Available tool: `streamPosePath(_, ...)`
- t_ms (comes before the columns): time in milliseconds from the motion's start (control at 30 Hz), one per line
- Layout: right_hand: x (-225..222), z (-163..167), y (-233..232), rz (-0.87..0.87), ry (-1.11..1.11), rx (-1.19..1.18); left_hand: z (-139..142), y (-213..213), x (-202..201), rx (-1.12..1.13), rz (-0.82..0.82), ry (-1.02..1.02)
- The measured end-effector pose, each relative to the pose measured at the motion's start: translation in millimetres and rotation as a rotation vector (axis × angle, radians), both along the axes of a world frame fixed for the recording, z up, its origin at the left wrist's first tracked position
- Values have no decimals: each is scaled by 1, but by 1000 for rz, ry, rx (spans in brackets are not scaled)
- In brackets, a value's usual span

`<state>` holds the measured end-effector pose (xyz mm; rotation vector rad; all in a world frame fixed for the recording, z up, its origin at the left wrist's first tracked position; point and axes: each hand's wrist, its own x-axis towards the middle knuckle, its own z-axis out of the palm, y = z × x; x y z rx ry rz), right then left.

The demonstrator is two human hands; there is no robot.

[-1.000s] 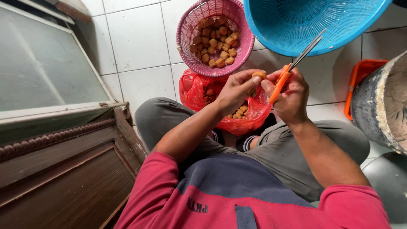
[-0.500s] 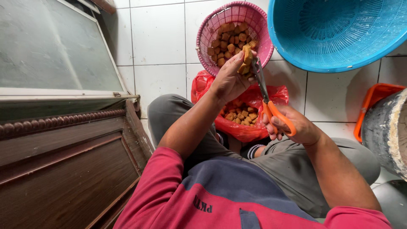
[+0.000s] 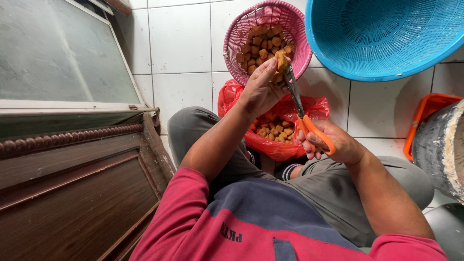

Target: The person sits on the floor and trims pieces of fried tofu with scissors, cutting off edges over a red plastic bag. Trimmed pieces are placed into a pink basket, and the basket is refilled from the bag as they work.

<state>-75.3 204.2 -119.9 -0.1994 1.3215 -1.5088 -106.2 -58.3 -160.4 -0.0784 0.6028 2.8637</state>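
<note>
My left hand (image 3: pixel 261 89) holds a brown fried tofu puff (image 3: pixel 281 61) up over the pink basket (image 3: pixel 241 29), which is full of similar brown pieces. My right hand (image 3: pixel 331 142) grips orange-handled scissors (image 3: pixel 304 113); their blades reach up to the puff in my left hand. Between my knees lies a red plastic bag (image 3: pixel 280 145), open, with more brown pieces inside.
A large blue mesh basket (image 3: pixel 382 34) rests on the white tiled floor at the upper right. An orange tray (image 3: pixel 425 113) and a grey round vessel (image 3: pixel 442 145) stand at the right. A dark wooden cabinet with a glass top (image 3: pixel 63 145) fills the left side.
My left hand rose from the red bag with a tofu puff to above the pink basket. The scissors tilted from pointing up-right to pointing up-left, their blades now at the piece.
</note>
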Motion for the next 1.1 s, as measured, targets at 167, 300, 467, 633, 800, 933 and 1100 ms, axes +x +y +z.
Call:
streamPosePath(167, 0, 5, -1, 5, 12, -13, -1, 3, 2, -138, 51, 127)
streamPosePath(300, -2, 13, 0, -6, 45, -68, -5, 9, 9, -360, -28, 272)
streamPosePath(467, -4, 15, -3, -5, 76, -8, -12, 15, 15, -336, -71, 253)
streamPosePath(633, 0, 16, -9, -137, 113, 84, -22, 7, -5, -481, 110, 110)
streamPosePath(800, -3, 18, -10, -205, 146, 110, -27, -29, -43, -403, 260, -333)
streamPosePath(933, -4, 19, -9, -169, 151, 96, -22, -36, -43, -165, 152, -232)
streamPosePath(1100, -3, 17, -6, -121, 150, 90, -11, -19, -23, -125, 34, -15)
